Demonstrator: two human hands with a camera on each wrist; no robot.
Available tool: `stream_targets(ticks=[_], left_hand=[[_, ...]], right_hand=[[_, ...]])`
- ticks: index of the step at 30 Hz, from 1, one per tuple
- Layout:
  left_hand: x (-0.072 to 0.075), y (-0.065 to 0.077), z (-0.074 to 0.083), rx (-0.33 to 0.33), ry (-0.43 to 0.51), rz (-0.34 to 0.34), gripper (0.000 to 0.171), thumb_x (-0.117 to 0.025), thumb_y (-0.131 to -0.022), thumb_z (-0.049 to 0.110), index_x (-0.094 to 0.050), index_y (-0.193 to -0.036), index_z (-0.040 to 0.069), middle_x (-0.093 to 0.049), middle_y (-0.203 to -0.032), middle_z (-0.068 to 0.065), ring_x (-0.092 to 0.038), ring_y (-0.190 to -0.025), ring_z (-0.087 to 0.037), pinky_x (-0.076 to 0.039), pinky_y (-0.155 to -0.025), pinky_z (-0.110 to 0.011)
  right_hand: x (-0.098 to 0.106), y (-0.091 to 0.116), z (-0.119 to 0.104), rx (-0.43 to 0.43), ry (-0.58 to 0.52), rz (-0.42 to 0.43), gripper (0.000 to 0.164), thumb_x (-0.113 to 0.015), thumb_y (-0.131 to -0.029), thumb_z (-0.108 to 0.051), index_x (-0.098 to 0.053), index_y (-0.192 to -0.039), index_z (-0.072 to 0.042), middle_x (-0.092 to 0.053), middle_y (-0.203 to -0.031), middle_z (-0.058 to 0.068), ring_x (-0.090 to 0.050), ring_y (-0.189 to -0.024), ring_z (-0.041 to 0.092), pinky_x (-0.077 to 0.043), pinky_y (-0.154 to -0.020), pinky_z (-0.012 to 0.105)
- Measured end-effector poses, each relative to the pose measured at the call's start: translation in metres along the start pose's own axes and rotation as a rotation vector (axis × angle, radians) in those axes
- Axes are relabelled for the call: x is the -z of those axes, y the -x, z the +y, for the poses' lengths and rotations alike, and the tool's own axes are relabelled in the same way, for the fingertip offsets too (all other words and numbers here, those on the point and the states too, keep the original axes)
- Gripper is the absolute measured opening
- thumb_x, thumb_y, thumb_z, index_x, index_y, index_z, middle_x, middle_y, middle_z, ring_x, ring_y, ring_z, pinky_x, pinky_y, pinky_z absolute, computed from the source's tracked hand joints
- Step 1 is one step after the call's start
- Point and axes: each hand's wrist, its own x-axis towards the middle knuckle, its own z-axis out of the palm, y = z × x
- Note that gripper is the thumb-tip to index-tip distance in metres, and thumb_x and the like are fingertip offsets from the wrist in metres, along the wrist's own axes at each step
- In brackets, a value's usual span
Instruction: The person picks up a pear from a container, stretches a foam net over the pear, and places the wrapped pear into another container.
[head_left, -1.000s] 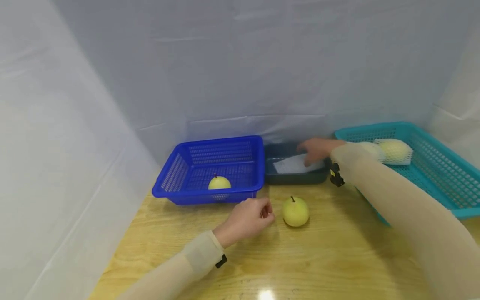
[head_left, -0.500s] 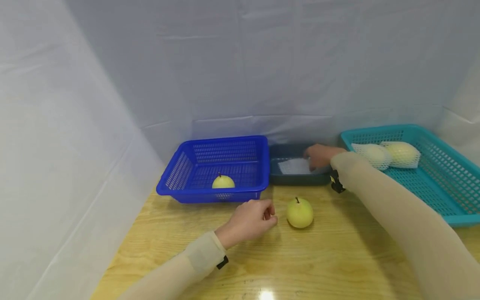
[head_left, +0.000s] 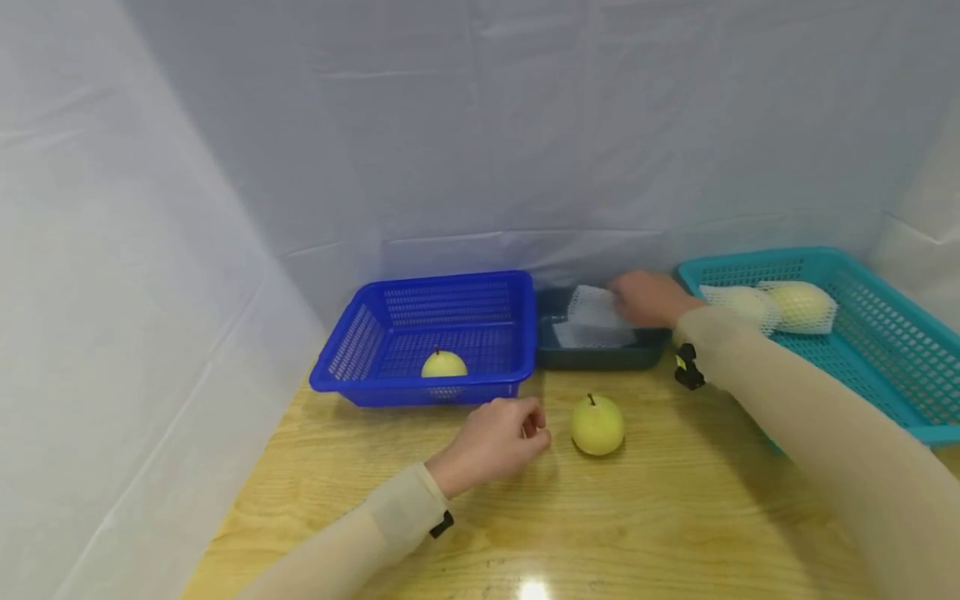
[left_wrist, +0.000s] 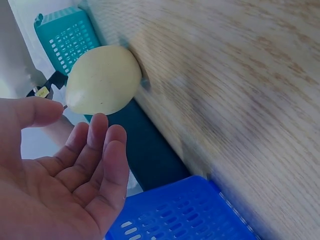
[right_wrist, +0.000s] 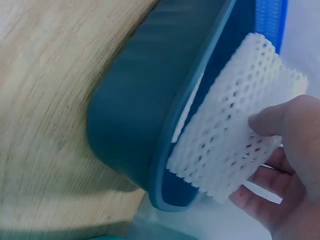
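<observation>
My right hand (head_left: 651, 300) pinches a white foam net sleeve (right_wrist: 232, 115) between thumb and fingers. The sleeve is lifted over the dark teal bin (right_wrist: 135, 95), where more white netting (head_left: 592, 335) lies. My left hand (head_left: 491, 442) hovers over the wooden table with loosely curled fingers and holds nothing. Just to its right a yellow-green pear (head_left: 597, 426) stands on the table, stem up. In the left wrist view the pear (left_wrist: 104, 80) appears just beyond the fingertips of the left hand (left_wrist: 75, 175).
A blue basket (head_left: 420, 387) at the back left holds one pear (head_left: 444, 364). The turquoise basket (head_left: 870, 367) on the right holds two net-wrapped pears (head_left: 802, 307). A white sheet (head_left: 525, 125) hangs behind the containers.
My right hand has taken hold of a foam net sleeve in the dark bin and raised it. The left hand stays beside the pear on the table.
</observation>
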Motion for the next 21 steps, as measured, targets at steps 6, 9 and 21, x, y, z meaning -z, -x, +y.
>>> stream_targets(ticks=[6, 9, 21], left_hand=[[0.001, -0.001, 0.001, 0.002, 0.095, -0.012, 0.007, -0.064, -0.092, 0.025, -0.066, -0.093, 0.019, -0.064, -0.08, 0.011, -0.059, -0.069, -0.004, -0.05, -0.064, -0.021], [0.003, -0.002, 0.002, 0.002, 0.145, -0.003, 0.005, -0.064, -0.093, 0.023, -0.066, -0.093, 0.018, -0.065, -0.081, 0.01, -0.059, -0.072, -0.005, -0.051, -0.066, -0.022], [0.007, -0.006, 0.009, -0.004, 0.354, 0.104, 0.015, -0.06, -0.094, 0.017, -0.066, -0.108, 0.013, -0.067, -0.092, 0.004, -0.062, -0.081, -0.008, -0.053, -0.074, -0.025]], right_hand=[[0.011, 0.015, -0.011, 0.032, -0.023, 0.132, 0.017, -0.052, -0.102, -0.014, -0.067, -0.103, -0.008, -0.062, -0.075, 0.003, -0.055, -0.062, 0.017, -0.046, -0.058, 0.036], [0.019, 0.026, -0.024, 0.06, -0.039, 0.186, 0.017, -0.055, -0.101, -0.015, -0.068, -0.107, -0.008, -0.066, -0.082, 0.005, -0.058, -0.067, 0.018, -0.05, -0.062, 0.04], [0.039, 0.069, -0.078, 0.203, -0.112, 0.326, 0.02, -0.06, -0.1, -0.018, -0.068, -0.115, -0.006, -0.069, -0.1, 0.005, -0.063, -0.086, 0.019, -0.054, -0.08, 0.044]])
